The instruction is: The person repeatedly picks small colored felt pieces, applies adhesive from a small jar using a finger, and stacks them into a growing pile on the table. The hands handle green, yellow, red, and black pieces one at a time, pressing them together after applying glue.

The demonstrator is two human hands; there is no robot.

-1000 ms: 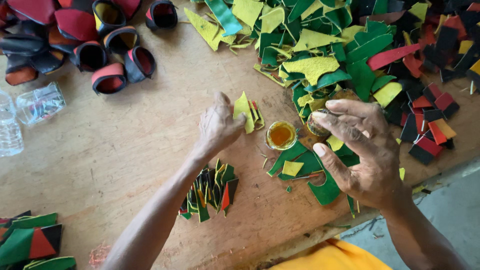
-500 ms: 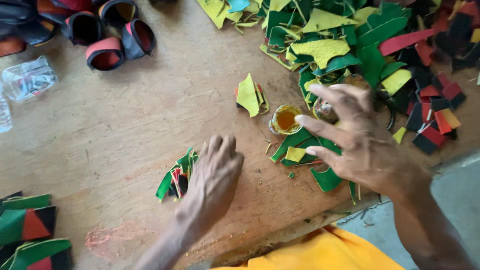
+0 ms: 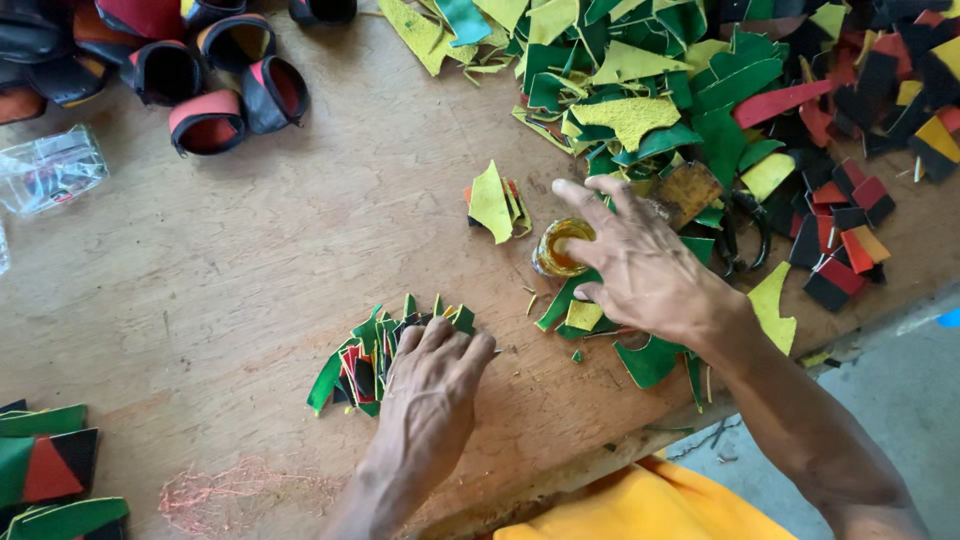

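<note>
Small stack: one fanned stack of small green, red and black pieces lies on the wooden worktop, near its front edge, left of centre.
Left hand: the left hand lies palm down on the stack's right side, fingertips curled onto the top pieces; grip loosely together, and it cannot be told whether a piece is pinched.
Right hand: the right hand hovers over the worktop to the right, fingers spread apart, holding nothing; forefinger stretched just above the cup.
Cup: one small round cup of amber liquid stands just beside the right fingertips.
Near scraps: one little pile topped by a yellow piece sits above the cup; green and yellow offcuts lie under the right hand, too overlapped to count.
Big heap: one large heap of green, yellow, red and black cuttings fills the top right; too many to count.
Cuffs: about five red-and-black rolled bands show at top left, some cut by the frame.
Bag: one clear plastic bag at the left edge.
Corner stack: layered green, red and black panels at bottom left.
</note>
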